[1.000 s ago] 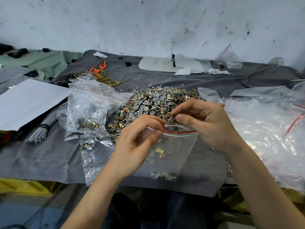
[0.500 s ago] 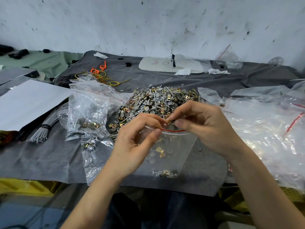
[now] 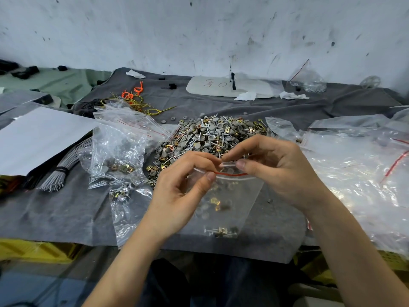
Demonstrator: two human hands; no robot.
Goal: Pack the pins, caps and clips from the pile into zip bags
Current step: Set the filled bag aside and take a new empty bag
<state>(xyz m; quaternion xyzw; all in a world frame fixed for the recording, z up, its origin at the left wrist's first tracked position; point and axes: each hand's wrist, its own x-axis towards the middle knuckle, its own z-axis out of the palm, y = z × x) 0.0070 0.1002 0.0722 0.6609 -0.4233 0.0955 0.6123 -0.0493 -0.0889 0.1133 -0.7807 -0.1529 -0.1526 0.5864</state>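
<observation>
A clear zip bag (image 3: 230, 202) with a red line along its mouth hangs in front of me above the table's near edge. It holds a few grey caps, brass clips and pins, mostly at the bottom. My left hand (image 3: 179, 191) pinches the left part of the bag's mouth between thumb and fingers. My right hand (image 3: 272, 167) pinches the mouth just to the right, fingertips almost meeting the left hand's. Behind them lies the pile (image 3: 212, 136) of grey caps, pins and brass clips on the grey cloth (image 3: 55, 209).
Several filled zip bags (image 3: 119, 151) lie left of the pile. A stack of empty bags (image 3: 363, 173) covers the right side. A white sheet (image 3: 37, 138) and a bundle of grey ties (image 3: 59, 171) are at the left. A white board (image 3: 230, 87) lies at the back.
My hands have drawn closer together along the bag's mouth, the right fingertips sliding left toward the left hand. The bag has lifted slightly.
</observation>
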